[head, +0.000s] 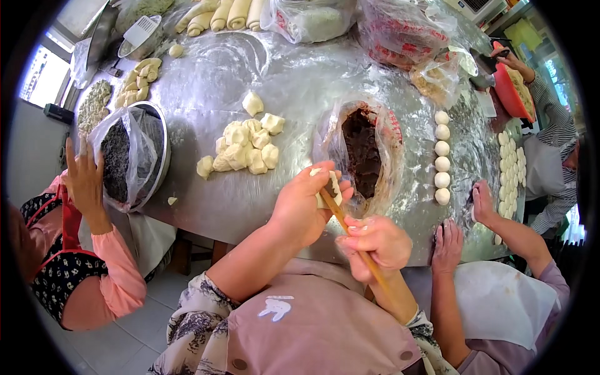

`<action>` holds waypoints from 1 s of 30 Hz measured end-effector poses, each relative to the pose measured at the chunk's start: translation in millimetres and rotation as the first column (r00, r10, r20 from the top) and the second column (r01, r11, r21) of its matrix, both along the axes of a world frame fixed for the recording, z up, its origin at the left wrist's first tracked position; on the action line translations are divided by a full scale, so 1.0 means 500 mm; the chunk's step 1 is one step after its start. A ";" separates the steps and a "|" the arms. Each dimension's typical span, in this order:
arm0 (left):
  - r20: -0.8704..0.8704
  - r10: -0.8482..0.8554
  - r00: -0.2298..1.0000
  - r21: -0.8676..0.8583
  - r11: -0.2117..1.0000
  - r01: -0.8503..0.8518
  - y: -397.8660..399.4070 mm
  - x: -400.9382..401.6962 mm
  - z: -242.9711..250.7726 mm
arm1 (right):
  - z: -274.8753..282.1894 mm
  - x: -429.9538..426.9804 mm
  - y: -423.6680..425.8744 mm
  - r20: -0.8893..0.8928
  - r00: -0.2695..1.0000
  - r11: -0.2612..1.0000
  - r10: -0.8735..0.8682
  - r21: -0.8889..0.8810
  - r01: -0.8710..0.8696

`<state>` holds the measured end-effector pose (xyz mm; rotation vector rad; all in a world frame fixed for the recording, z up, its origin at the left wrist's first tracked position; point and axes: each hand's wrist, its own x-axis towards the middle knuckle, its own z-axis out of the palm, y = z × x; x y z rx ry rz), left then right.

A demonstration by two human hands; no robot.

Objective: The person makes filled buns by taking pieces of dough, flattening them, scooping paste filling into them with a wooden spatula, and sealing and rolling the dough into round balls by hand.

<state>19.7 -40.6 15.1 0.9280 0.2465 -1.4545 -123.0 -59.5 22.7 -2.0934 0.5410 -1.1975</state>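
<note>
My left hand (302, 201) cups a piece of dough wrapper (334, 187) with dark filling inside, its rim raised around the filling. In my right hand (377, 246) is a thin wooden stick (344, 218), its far tip at the filling in the wrapper. Just beyond my hands lies a plastic bag of dark red-brown paste (361, 154), folded open on the metal table. To the left of it sits a pile of pale dough pieces (239, 145). A column of several round white dough balls (442, 156) stands to the right of the paste.
A metal bowl (165, 154) lined with plastic holds dark filling at the left, beside a co-worker's hand (84, 178). Another co-worker's hands (447, 243) rest at the right table edge near flattened dough rounds (507, 168). Dough rolls (239, 14) and plastic bags (403, 33) lie at the back.
</note>
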 end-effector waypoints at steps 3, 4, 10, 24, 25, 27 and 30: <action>-0.053 0.065 0.996 -0.036 0.997 -0.067 -0.008 0.015 -0.021 | -0.015 -0.018 0.000 0.210 0.975 0.944 -0.069 0.330 -0.005; -0.104 0.100 0.990 -0.081 0.991 -0.108 -0.011 0.023 -0.029 | -0.026 -0.026 -0.003 0.320 0.944 0.908 -0.081 0.414 -0.063; -0.207 0.121 0.971 -0.132 0.980 -0.150 0.005 0.068 -0.048 | 0.008 -0.059 -0.118 0.230 0.890 0.823 -0.393 0.520 0.229; -0.042 -0.115 0.993 -0.222 0.970 0.103 0.039 0.033 -0.032 | -0.044 -0.037 -0.130 -0.631 0.692 0.709 -0.351 0.304 0.636; -0.037 -0.142 0.989 -0.259 0.957 0.128 0.042 0.032 -0.030 | -0.033 -0.053 -0.101 -0.632 0.692 0.712 -0.349 0.302 0.634; -0.021 -0.175 0.984 -0.238 0.957 0.165 0.041 0.023 -0.027 | -0.028 -0.084 -0.056 -0.626 0.763 0.715 -0.162 0.458 0.528; -0.047 -0.252 0.967 -0.248 0.940 0.233 0.041 0.006 -0.029 | -0.029 -0.037 -0.037 -0.382 0.920 0.996 -0.088 -0.008 0.092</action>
